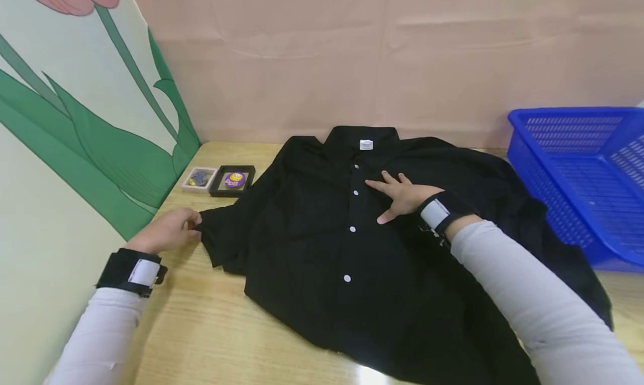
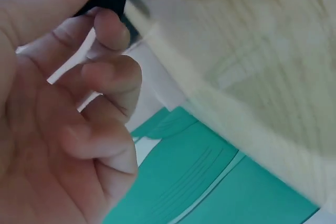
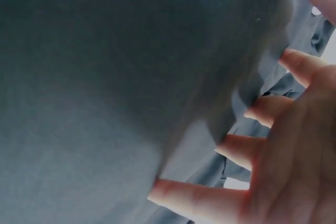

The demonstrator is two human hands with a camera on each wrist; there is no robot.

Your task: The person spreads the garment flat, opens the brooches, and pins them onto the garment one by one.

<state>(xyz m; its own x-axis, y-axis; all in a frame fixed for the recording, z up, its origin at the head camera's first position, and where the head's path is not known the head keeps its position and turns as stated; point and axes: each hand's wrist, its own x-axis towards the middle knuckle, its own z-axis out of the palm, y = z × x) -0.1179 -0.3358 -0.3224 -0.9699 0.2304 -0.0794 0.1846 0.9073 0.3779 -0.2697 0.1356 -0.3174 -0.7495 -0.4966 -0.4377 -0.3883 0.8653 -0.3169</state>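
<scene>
black shirt [image 1: 302, 228], laid front up across a wooden table [image 1: 201, 329].
at left, a panel with painted green leaves [image 1: 100, 145] bordered the table; the left hand [image 1: 168, 228] pinched the end of the shirt's sleeve [image 1: 221, 228] between thumb and forefinger, the other fingers loosely curled; just beyond the sleeve sat a small white-framed case [image 1: 199, 179] and, next to it, a black-framed case [image 1: 216, 187] holding a round purple piece [image 1: 235, 180]; the shirt occupied the middle of the table, collar at the far side, white buttons [image 1: 352, 229] down its front; the right hand [image 1: 405, 198] rested just right of the buttons, fingers spread wide, fingertips touching the cloth; at far right, a blue basket [image 1: 553, 178] stood beside the shirt.
</scene>
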